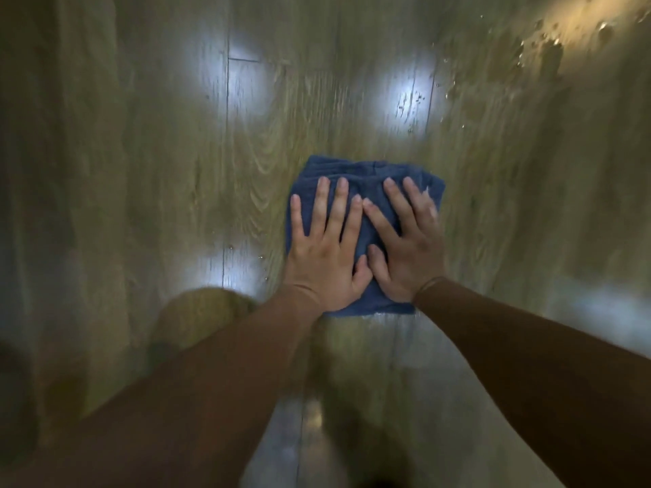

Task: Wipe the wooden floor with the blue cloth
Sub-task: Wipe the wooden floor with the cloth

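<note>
Blue cloth (366, 170): folded, flat on the wooden floor (176, 153), centre of view.
Left hand (326, 257): palm down on the cloth, fingers straight and slightly spread.
Right hand (408, 248): palm down beside it, fingers straight and spread; thumbs touching.
Water droplets (549, 40): floor, far right.

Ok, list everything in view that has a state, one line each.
blue cloth: folded, lying flat on the floor, under both hands.
left hand: fingers straight, pressing flat on the cloth.
right hand: fingers straight, pressing flat on the cloth, beside the left.
wooden floor: glossy, showing light reflections.
droplets: scattered on the floor at far right, unwiped.
</note>
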The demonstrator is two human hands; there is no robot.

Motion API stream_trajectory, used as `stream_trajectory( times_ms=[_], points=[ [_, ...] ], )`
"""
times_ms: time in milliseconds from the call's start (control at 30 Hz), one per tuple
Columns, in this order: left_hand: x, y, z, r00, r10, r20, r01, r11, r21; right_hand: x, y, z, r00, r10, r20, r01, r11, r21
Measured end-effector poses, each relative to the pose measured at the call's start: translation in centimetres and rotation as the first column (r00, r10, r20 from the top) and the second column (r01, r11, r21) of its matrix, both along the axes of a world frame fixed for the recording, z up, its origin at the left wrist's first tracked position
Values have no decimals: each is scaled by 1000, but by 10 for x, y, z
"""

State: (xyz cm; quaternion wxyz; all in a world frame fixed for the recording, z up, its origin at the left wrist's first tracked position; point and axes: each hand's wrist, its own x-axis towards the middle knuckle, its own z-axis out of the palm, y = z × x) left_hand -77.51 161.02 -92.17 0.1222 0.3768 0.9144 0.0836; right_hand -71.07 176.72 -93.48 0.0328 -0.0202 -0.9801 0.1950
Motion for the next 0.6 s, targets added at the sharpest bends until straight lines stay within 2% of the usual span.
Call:
stream_trajectory(
  times_ms=[267, 600],
  points=[
    [2, 2, 6, 1000, 4, -24, -6, 995, -96, 1, 1, 1, 1000, 1, 21, -1, 1000, 3],
    [2, -1, 1, 997, -25, -69, 19, 996, -85, 3, 1, -2, 1000, -9, -25, 9, 1000, -8]
  ],
)
